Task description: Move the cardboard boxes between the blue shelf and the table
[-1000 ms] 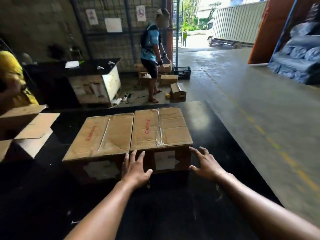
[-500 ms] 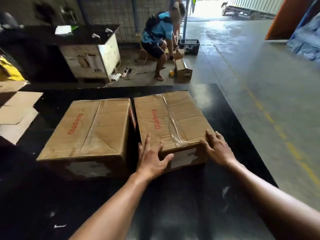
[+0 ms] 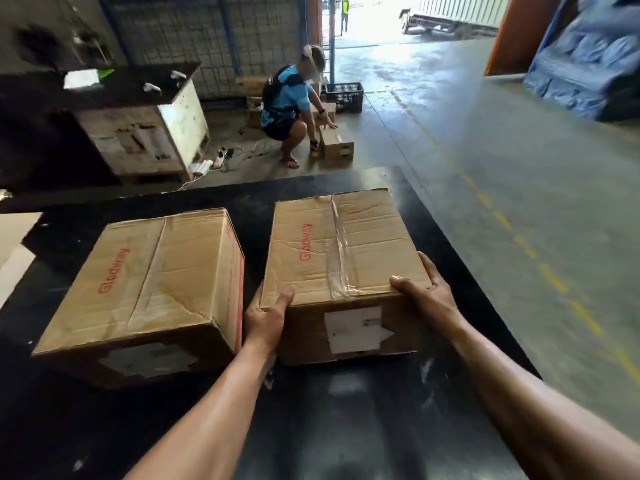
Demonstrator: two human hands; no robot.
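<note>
Two taped cardboard boxes with red lettering sit on a black table (image 3: 346, 410). The right box (image 3: 346, 244) has a white label on its near face. My left hand (image 3: 266, 317) grips its near left corner, thumb on top, fingers down in the gap between the boxes. My right hand (image 3: 426, 292) clamps its near right corner, thumb on the top edge. The left box (image 3: 156, 275) stands apart from it, untouched. No blue shelf is in view.
Beyond the table a person in a blue shirt (image 3: 287, 109) squats by small boxes (image 3: 336, 143) on the floor. A white crate (image 3: 149, 129) stands at the back left. Flat cardboard (image 3: 14, 244) lies at the table's left edge. Concrete floor with a yellow line runs along the right.
My hands went from hovering open near the right box to gripping both near corners. The box has shifted right, away from its neighbour, widening the gap. The person beyond squatted down.
</note>
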